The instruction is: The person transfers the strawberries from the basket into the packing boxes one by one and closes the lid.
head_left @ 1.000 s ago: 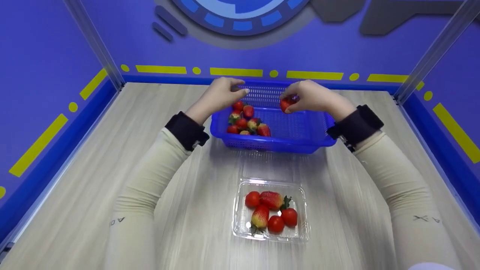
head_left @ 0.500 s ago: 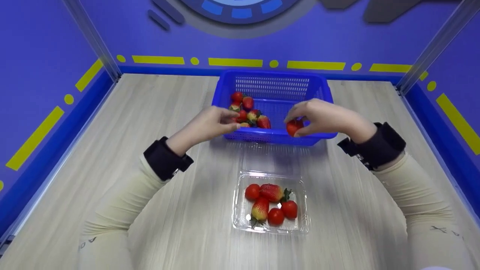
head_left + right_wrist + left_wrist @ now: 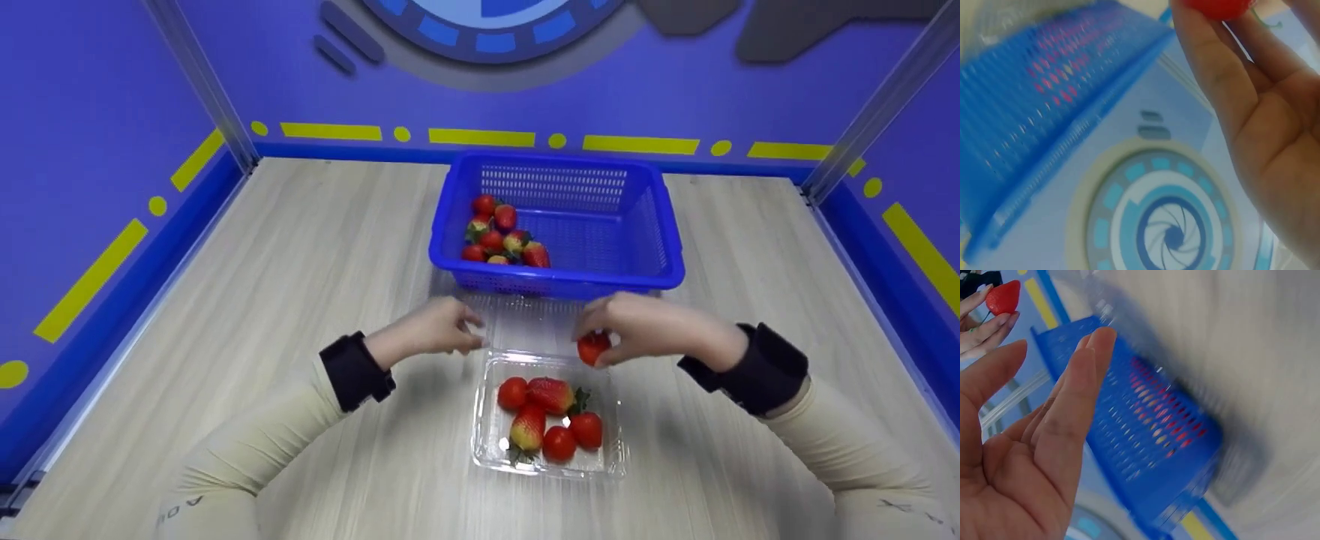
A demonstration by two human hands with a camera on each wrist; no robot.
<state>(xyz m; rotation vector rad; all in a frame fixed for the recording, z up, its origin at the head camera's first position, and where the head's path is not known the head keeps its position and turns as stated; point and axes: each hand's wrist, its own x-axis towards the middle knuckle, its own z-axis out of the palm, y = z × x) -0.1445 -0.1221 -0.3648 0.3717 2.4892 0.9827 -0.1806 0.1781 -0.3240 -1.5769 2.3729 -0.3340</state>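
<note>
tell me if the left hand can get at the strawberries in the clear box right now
Probably yes: the left hand is empty, near the clear box, and nothing seems to cover the strawberries.

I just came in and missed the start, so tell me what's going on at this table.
A person is handling strawberries with bare hands. The right hand pinches one strawberry near the far edge of a clear plastic container, where five strawberries already lie. The left hand holds nothing, its fingers relaxed, across from the right one. Behind the container, a blue basket holds more strawberries, gathered at its left side.
</note>
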